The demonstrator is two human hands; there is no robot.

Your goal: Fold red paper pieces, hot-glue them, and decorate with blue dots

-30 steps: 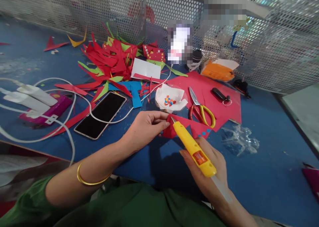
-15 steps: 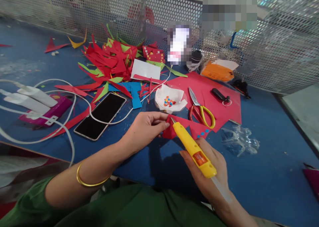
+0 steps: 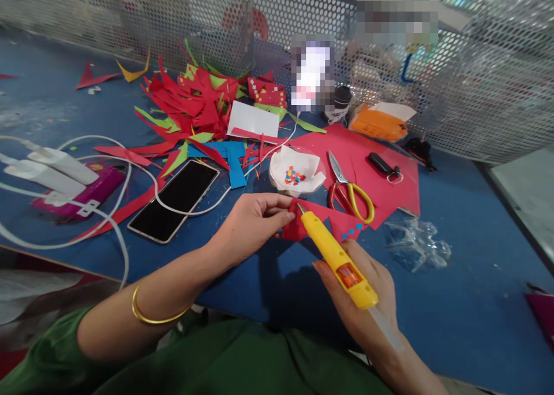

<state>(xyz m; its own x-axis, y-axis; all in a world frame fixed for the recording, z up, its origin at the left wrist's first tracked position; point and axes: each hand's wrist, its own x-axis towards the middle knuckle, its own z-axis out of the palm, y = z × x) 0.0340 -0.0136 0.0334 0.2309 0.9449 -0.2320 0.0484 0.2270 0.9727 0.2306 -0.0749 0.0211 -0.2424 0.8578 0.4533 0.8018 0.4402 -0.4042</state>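
My left hand (image 3: 255, 224) pinches the left end of a folded red paper piece (image 3: 318, 217) between thumb and fingers. Several small blue squares lie on the paper's right part. My right hand (image 3: 363, 285) is wrapped round a yellow glue gun (image 3: 331, 248), with a clear stick out of its back end. The gun's metal tip rests at or just over the red paper, close to my left thumb. Just beyond, a paper-lined bowl (image 3: 298, 170) holds tiny coloured bits. Scissors (image 3: 348, 190) with red and yellow handles lie to the right of the bowl.
A dark phone (image 3: 175, 201), white cables and a purple power strip (image 3: 82, 193) lie left. Red and green paper scraps (image 3: 199, 103) are heaped behind. Red sheets (image 3: 389, 175), an orange packet (image 3: 378, 123) and clear plastic (image 3: 418, 245) lie right. A lit phone stands against the mesh.
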